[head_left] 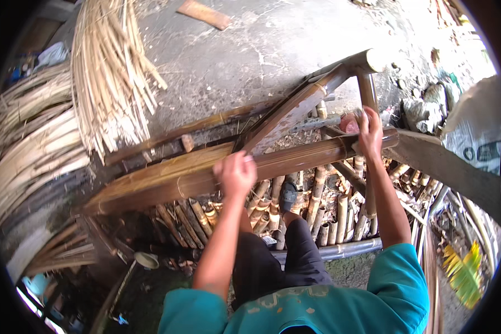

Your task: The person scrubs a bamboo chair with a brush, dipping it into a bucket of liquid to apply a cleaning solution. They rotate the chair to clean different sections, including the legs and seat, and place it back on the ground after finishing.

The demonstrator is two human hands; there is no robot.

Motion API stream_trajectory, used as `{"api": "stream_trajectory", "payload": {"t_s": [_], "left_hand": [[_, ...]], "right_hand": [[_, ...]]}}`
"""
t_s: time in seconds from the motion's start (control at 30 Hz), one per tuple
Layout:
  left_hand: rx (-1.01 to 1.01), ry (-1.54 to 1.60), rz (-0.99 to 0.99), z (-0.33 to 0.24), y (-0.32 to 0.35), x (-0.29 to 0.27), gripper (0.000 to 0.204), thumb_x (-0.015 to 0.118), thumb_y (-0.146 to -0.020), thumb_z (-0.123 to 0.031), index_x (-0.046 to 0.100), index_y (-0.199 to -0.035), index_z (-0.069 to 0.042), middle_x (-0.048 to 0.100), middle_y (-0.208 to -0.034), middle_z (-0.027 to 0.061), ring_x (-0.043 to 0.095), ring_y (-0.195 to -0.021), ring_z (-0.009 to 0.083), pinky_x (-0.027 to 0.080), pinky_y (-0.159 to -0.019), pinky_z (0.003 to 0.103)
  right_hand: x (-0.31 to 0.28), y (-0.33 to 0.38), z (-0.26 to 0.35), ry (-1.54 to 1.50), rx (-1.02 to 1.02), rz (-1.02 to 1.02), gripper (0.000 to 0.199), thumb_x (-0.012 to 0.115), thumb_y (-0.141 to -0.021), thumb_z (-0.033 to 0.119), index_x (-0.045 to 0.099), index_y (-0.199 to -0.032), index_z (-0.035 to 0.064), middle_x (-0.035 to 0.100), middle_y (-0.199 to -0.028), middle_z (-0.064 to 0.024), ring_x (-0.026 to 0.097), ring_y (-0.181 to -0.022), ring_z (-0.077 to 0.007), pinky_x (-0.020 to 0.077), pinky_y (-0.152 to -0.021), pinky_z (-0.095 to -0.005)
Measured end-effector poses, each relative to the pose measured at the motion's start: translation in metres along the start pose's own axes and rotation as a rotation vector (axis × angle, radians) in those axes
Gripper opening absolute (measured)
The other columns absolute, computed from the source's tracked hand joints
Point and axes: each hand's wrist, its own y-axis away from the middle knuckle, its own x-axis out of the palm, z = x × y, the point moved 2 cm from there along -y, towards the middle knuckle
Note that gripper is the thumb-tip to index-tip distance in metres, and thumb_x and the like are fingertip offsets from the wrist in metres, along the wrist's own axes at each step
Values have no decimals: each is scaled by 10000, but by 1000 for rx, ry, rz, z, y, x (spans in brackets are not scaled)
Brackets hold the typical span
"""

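A long brown split bamboo pole (300,160) lies across in front of me, from the far left to just past my right hand. My left hand (236,173) is closed on it near the middle, fingers curled at its upper edge. Closer to the right end, my right hand (371,133) bends over the pole with its fingers curled at the far side; the fingertips are partly hidden. A second bamboo length (295,108) slants up from beside my left hand to a propped joint. Pale yellow inner bamboo (167,167) shows at the left.
Bundles of thin bamboo strips (108,72) lie at the upper left. Below the pole, several short bamboo pieces (317,197) form a row around my foot. A flat brown board (204,14) rests on the concrete floor. A pale sack (479,131) stands at the right.
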Motion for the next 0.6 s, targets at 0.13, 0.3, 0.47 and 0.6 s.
{"api": "stream_trajectory", "payload": {"t_s": [0.13, 0.3, 0.47, 0.6], "left_hand": [[-15, -228, 109, 87, 14, -44, 211, 594, -903, -240, 664, -779, -84, 659, -783, 107, 621, -745, 340, 461, -786, 460], [40, -251, 27, 88, 12, -36, 208, 562, -891, -236, 682, -816, -84, 667, -818, 108, 634, -774, 333, 474, -722, 453], [2, -290, 129, 87, 10, -44, 199, 554, -884, -240, 680, -838, -93, 664, -838, 94, 636, -779, 325, 469, -718, 451], [30, -269, 133, 88, 9, -38, 191, 547, -882, -241, 671, -849, -99, 655, -830, 98, 634, -776, 326, 470, -711, 454]], "right_hand": [[68, -59, 92, 133, -634, -118, 252, 634, -950, 117, 663, -1192, 54, 625, -1131, -219, 615, -1048, -350, 487, -892, -438], [204, -28, 106, 846, -370, 733, 189, 574, -887, 281, 698, -946, 151, 621, -1035, -72, 518, -1111, -220, 322, -1117, -484], [201, 2, 94, 166, -824, 490, 243, 603, -903, 244, 712, -1084, 125, 627, -1228, -93, 545, -1228, -242, 330, -1150, -474], [164, -85, 80, 592, -540, 330, 284, 529, -972, 281, 705, -1136, 129, 575, -1378, -120, 437, -1395, -256, 220, -1233, -486]]}}
